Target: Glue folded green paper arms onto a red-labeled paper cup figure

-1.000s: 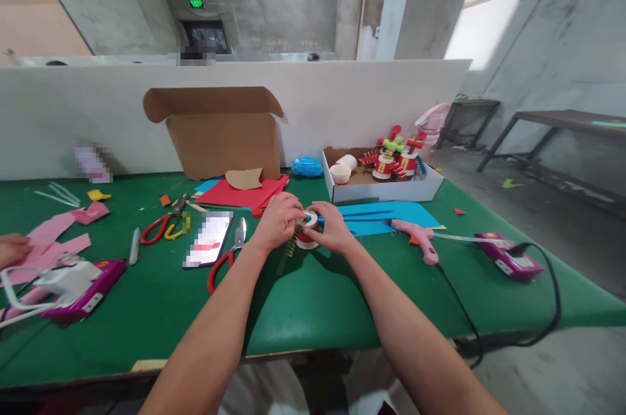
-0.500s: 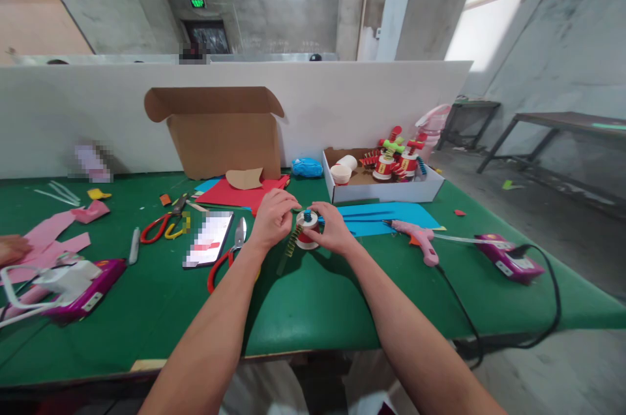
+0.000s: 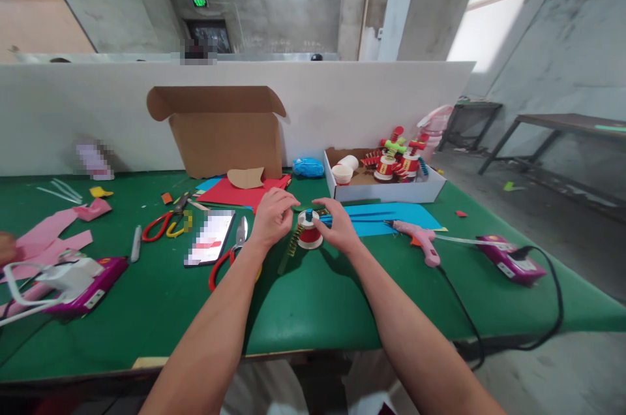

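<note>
A small upturned paper cup (image 3: 309, 235) with a red band stands on the green table (image 3: 313, 310), a small blue piece on its top. A folded green paper strip (image 3: 292, 244) hangs from its left side. My left hand (image 3: 274, 216) is just left of the cup, fingers curled in a pinch close to its top; what they hold is hidden. My right hand (image 3: 336, 226) rests against the cup's right side, fingers bent round it.
Left of my hands lie scissors (image 3: 227, 252), a phone (image 3: 210, 245) and red-handled pliers (image 3: 163, 224). Red paper (image 3: 235, 194) and an open cardboard box (image 3: 225, 131) are behind. A white box (image 3: 386, 190) holds finished cups; blue paper (image 3: 391, 216), a pink glue gun (image 3: 415, 235) and cables lie right.
Both hands have drawn slightly off the cup's top, so the blue piece on it now shows. The cup stays in place.
</note>
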Available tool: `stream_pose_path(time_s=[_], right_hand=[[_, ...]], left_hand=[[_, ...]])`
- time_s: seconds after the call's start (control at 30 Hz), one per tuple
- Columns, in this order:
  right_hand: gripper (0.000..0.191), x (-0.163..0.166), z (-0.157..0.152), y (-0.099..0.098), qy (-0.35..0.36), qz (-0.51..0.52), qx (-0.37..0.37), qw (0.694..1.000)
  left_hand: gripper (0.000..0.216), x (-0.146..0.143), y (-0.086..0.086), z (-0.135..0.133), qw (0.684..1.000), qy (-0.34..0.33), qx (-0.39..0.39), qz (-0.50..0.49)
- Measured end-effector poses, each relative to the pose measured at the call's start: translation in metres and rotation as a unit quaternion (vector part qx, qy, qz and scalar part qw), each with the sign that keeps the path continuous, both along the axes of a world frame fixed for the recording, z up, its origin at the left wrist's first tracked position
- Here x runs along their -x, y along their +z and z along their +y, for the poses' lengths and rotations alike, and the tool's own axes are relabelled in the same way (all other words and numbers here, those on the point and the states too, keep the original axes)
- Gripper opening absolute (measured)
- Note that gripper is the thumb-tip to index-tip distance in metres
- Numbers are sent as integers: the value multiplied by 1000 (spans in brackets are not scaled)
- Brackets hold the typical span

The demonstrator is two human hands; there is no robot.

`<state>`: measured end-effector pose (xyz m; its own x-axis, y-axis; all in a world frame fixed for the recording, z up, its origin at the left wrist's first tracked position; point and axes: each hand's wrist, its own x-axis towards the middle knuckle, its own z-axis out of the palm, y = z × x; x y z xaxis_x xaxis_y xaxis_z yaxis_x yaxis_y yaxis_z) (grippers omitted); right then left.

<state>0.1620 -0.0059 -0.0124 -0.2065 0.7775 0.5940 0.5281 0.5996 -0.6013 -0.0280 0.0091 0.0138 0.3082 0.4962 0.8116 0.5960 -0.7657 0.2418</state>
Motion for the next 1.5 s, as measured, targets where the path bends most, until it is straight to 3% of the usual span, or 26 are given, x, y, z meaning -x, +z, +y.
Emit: stream_pose_path(time_s=[0.17,0.53,1.5], right_hand=[[17,0,3,1,-25,17,-23,999],[11,1,2,1,-11,19,-36,999],[13,1,4,-5,-7,22,-47,999]], left_hand=[[26,-2,1,-1,999,-7,35,2],[23,-2,-5,4,983,-69,166,33],[17,-4,-3,5,973,-68,216,35]])
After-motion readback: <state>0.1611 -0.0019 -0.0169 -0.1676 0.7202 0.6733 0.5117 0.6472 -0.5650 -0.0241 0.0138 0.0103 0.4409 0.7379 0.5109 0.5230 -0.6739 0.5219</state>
